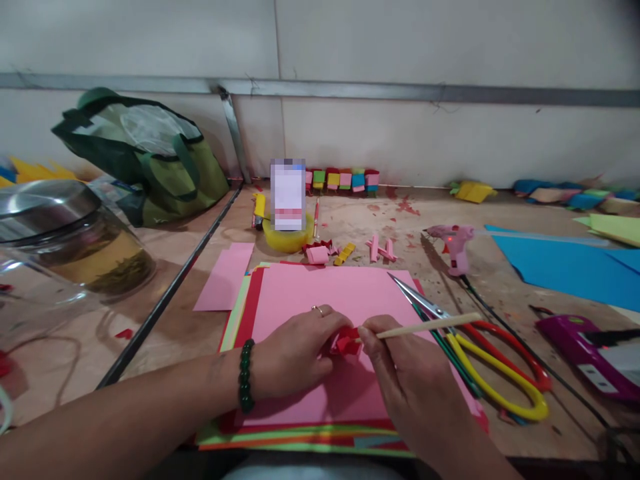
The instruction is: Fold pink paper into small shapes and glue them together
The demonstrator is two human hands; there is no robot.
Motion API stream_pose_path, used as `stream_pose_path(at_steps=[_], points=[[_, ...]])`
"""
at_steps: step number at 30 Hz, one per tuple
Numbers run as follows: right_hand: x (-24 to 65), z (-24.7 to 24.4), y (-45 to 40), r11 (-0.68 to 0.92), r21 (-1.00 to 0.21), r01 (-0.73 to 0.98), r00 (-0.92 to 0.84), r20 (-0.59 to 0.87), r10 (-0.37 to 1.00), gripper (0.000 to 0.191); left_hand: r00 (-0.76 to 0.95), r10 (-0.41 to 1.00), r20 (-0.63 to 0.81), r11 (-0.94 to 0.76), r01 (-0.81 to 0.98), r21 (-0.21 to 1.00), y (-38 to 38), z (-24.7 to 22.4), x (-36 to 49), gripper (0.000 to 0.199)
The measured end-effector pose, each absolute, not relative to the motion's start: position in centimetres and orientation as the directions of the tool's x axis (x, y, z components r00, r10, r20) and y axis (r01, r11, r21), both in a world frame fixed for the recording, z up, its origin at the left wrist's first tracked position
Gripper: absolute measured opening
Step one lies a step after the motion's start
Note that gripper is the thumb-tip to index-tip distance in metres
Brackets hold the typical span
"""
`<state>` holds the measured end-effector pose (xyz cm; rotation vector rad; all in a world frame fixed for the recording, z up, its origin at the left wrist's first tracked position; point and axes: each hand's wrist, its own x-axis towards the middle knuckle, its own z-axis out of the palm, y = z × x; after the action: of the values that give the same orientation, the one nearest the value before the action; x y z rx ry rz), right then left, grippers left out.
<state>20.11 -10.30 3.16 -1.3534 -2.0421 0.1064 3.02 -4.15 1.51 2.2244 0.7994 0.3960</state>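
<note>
Between my hands is a small folded red paper piece (346,341), pinched in the fingers of my left hand (295,347). A green bead bracelet (245,375) circles that wrist. My right hand (410,373) is closed on a thin wooden stick (430,325), whose near tip points at the red paper; whether it touches is hidden by my fingers. Both hands are over a pink paper sheet (305,293) on top of a stack of coloured sheets. Scissors (453,323) with one red and one yellow handle lie beside my right hand, partly behind the stick.
A pink glue gun (456,247) stands right of the stack, its cord running forward past a purple power strip (585,353). A phone (288,200) leans at a yellow tape roll (287,237). Left are a glass tea jar (85,247) and a green bag (150,160). Blue paper (570,267) lies right.
</note>
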Motion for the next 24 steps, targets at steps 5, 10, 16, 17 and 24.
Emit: stream_pose_path(at_steps=[5,10,16,17,24], points=[[20.08,3.29,-10.39,0.455,-0.369,0.811,-0.244,0.494,0.835,0.024,0.76,0.649,0.044,-0.541,0.42,0.728,-4.13,1.57,3.11,0.031],[20.53,3.47,-10.49,0.454,-0.433,0.778,-0.183,0.535,0.825,0.018,0.757,0.651,0.058,-0.54,0.408,0.736,-4.19,1.43,3.08,0.033],[20.71,3.11,-10.5,0.422,-0.534,0.732,-0.159,0.469,0.869,0.017,0.754,0.652,0.077,-0.545,0.395,0.74,-4.23,1.25,3.08,0.03],[20.68,3.04,-10.47,0.417,-0.536,0.734,-0.171,0.447,0.878,0.018,0.757,0.65,0.071,-0.543,0.397,0.74,-4.23,1.29,3.09,0.028],[20.37,3.3,-10.45,0.453,-0.409,0.792,-0.248,0.463,0.851,0.024,0.758,0.649,0.054,-0.536,0.406,0.74,-4.17,1.6,3.07,0.031]])
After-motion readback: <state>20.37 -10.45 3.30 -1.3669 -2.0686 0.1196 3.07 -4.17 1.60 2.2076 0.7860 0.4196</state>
